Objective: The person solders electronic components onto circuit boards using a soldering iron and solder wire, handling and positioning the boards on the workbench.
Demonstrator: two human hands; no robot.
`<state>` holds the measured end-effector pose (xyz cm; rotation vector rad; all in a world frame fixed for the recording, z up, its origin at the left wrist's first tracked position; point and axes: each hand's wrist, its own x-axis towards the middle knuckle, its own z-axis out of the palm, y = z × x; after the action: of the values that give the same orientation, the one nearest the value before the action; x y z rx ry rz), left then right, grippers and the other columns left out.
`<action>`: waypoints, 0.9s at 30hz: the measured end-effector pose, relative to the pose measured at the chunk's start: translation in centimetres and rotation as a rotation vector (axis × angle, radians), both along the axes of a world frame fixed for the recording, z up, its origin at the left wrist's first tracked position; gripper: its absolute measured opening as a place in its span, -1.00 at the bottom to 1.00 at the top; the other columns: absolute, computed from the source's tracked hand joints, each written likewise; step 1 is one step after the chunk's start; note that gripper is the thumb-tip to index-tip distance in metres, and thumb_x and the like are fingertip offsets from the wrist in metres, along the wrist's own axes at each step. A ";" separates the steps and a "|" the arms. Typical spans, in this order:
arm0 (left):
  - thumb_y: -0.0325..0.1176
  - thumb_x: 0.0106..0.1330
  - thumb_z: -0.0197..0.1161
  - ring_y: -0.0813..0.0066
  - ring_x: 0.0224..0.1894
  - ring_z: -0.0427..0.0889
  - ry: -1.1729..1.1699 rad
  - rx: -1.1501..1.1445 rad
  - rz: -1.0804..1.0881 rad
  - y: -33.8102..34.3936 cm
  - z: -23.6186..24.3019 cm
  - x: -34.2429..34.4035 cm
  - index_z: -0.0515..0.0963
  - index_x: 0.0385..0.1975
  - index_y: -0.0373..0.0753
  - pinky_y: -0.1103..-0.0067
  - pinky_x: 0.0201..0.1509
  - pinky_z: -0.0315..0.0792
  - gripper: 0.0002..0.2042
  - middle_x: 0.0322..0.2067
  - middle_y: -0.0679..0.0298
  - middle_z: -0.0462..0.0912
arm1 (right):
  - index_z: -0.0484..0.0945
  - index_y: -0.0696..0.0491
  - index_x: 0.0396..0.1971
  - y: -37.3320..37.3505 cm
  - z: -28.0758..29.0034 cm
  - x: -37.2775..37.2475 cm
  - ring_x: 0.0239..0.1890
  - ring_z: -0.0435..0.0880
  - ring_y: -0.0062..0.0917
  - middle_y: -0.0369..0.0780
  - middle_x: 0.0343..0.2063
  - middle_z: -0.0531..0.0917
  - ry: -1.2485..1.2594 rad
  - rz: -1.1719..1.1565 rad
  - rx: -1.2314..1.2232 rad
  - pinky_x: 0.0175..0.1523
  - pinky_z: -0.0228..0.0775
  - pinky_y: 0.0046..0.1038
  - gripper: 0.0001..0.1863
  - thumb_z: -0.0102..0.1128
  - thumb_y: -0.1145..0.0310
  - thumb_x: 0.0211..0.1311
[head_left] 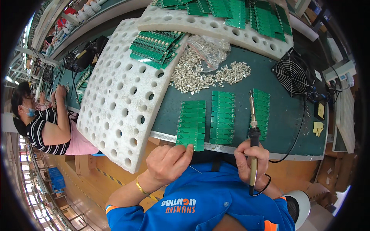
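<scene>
Three green board strips (pixel 221 117) lie mid-worktop (pixel 281 111). Left hand (pixel 167 161) fingers pinch thin solder wire (pixel 194 168) at 6 o'clock; right hand (pixel 252 159) clenched on soldering iron (pixel 252 127), tip toward 12. Soldering looks underway; next needs tip meeting wire on pad.

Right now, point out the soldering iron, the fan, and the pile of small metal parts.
soldering iron (pixel 254 135), head view, black grip above the right hand
fan (pixel 291 74), head view, middle of its round grille
pile of small metal parts (pixel 196 77), head view, middle of the heap

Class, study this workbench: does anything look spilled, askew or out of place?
Yes. Small metal parts lie spilled in a loose heap from an open clear bag across the green mat. The white foam tray overhangs the bench edge, tilted.
</scene>
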<state>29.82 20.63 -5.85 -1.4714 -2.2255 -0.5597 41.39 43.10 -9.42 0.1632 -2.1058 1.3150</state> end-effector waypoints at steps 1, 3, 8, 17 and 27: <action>-0.48 -0.06 0.44 0.51 -0.58 0.42 -0.013 0.006 0.001 -0.1 -0.5 0.2 0.71 -0.33 -0.21 0.58 -0.60 0.23 -0.77 -0.50 0.32 0.54 | 0.31 0.09 -0.13 -0.1 0.0 0.0 -0.54 0.57 -0.42 -0.12 -0.50 0.62 0.000 -0.010 -0.005 -0.43 0.42 -0.41 -0.65 0.28 0.61 0.20; -0.48 -0.05 0.44 0.50 -0.59 0.43 -0.040 0.005 0.013 -0.2 -1.3 0.4 0.70 -0.34 -0.21 0.58 -0.60 0.25 -0.78 -0.50 0.33 0.55 | 0.31 0.09 -0.13 -0.2 -0.1 -0.1 -0.54 0.57 -0.42 -0.12 -0.51 0.62 -0.006 -0.003 -0.001 -0.43 0.42 -0.41 -0.65 0.28 0.61 0.20; -0.50 -0.02 0.44 0.47 -0.60 0.48 -0.108 0.045 0.042 0.0 -3.3 0.7 0.68 -0.38 -0.21 0.58 -0.59 0.31 -0.82 -0.53 0.32 0.55 | 0.31 0.09 -0.13 -0.4 -0.2 -0.1 -0.53 0.57 -0.43 -0.11 -0.50 0.62 -0.023 0.021 -0.014 -0.43 0.42 -0.41 -0.64 0.28 0.62 0.19; -0.53 0.01 0.41 0.42 -0.58 0.52 -0.220 0.084 0.062 0.6 -4.8 1.2 0.66 -0.40 -0.22 0.54 -0.57 0.38 -0.85 -0.55 0.30 0.55 | 0.30 0.08 -0.12 -0.7 -0.2 -0.3 -0.53 0.57 -0.42 -0.11 -0.49 0.62 -0.058 0.022 0.008 -0.43 0.42 -0.39 -0.63 0.27 0.64 0.18; -0.48 -0.04 0.45 0.42 -0.55 0.54 -0.283 0.081 0.042 0.4 -5.1 1.2 0.67 -0.33 -0.21 0.53 -0.54 0.40 -0.77 -0.53 0.31 0.58 | 0.29 0.08 -0.12 -1.1 0.0 -0.6 -0.53 0.57 -0.42 -0.11 -0.50 0.62 -0.073 0.023 0.017 -0.43 0.42 -0.39 -0.63 0.28 0.63 0.18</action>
<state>30.99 21.05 -10.98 -1.3724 -2.4061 -0.8809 40.74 42.02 -9.43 0.1493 -2.1831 1.3351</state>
